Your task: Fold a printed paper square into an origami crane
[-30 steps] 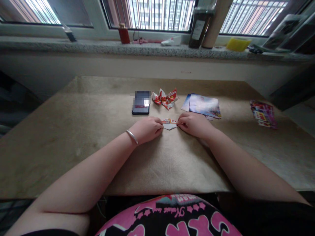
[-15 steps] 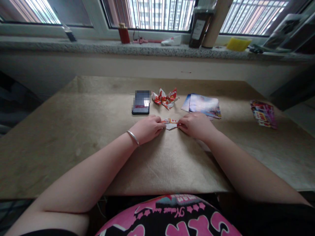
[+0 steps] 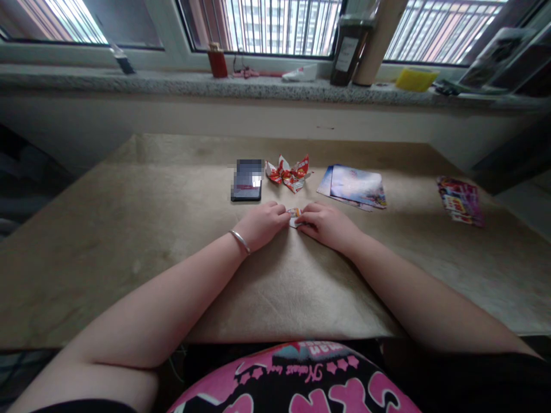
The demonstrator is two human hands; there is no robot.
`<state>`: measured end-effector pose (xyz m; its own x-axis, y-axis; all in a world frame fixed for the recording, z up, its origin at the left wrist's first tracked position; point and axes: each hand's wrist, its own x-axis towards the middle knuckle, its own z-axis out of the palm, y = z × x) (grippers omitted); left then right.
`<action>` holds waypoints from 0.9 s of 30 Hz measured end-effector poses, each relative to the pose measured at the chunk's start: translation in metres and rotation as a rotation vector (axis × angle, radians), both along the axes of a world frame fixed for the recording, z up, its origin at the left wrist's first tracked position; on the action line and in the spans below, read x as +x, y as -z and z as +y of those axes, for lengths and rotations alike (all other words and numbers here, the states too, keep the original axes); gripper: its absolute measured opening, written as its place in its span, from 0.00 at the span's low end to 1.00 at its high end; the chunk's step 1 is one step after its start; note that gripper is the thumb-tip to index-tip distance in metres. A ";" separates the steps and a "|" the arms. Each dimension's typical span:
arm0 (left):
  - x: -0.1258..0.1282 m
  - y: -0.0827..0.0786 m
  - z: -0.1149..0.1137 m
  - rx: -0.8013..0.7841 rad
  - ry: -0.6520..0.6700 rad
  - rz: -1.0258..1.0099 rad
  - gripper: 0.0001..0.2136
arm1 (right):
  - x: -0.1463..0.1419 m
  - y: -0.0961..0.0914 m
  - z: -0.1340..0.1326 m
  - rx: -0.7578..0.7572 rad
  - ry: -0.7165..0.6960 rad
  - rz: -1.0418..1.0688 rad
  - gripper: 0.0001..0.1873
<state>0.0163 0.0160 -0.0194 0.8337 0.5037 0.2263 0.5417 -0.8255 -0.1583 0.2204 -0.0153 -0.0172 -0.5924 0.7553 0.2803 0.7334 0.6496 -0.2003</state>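
A small folded piece of printed paper, white with orange and red, lies on the table between my two hands. My left hand pinches its left end, fingers closed. From the other side my right hand has its fingers closed over the paper's right part, hiding much of it. Just beyond my hands sits a red and white folded-paper shape with several pointed petals. To its left is a phone, its screen blurred out.
Printed sheets lie overlapped right of the folded shape. Farther right is a pile of red and purple printed papers. Along the windowsill stand a red bottle, a dark labelled bottle and a yellow object.
My right hand has moved left, closer to my left hand, and now covers more of the paper. My left hand has shifted very slightly right.
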 end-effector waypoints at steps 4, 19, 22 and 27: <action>0.000 0.000 0.000 -0.002 -0.002 -0.018 0.10 | 0.000 0.002 0.001 0.010 -0.012 0.019 0.09; -0.001 -0.004 -0.003 0.021 0.003 -0.016 0.10 | -0.004 0.001 -0.001 0.060 0.004 -0.066 0.13; 0.000 -0.004 -0.003 0.020 0.003 -0.025 0.11 | -0.005 0.001 -0.001 0.079 0.012 -0.101 0.13; 0.000 -0.003 -0.003 0.011 -0.008 -0.040 0.11 | -0.008 -0.001 -0.002 0.079 0.059 -0.115 0.13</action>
